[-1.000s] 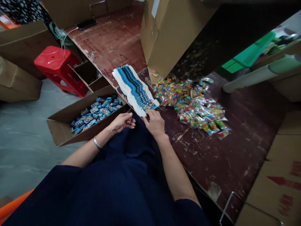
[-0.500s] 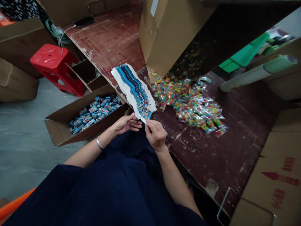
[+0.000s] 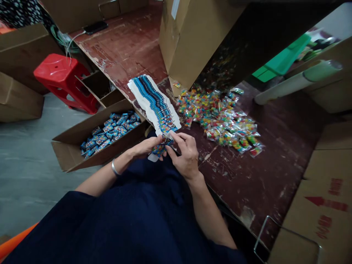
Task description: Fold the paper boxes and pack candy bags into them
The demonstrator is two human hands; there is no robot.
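Observation:
Between my hands is a small blue printed candy box point(image 3: 158, 150) with a pale end flap sticking out below. My left hand point(image 3: 147, 146) grips it from the left, thumb on top. My right hand point(image 3: 184, 152) pinches its upper right part with thumb and forefinger. Just beyond lies a fanned row of flat blue cartons point(image 3: 154, 99) with white edges, along the table's edge. To the right of them spreads a heap of clear packets of colourful candies point(image 3: 220, 121). On the left, a long cardboard box point(image 3: 66, 154) holds many filled blue candy boxes point(image 3: 110, 132).
A tall cardboard carton point(image 3: 189, 40) stands on the dark red table point(image 3: 233, 183) behind the packets. A white tube point(image 3: 297, 84) lies at the right, near a green bin point(image 3: 286, 58). Left are a red stool point(image 3: 59, 73) and a phone point(image 3: 95, 27) on a cable.
A single blue candy box has come off the near end of the fanned row into my hands. My left hand, open before, is now closed on it.

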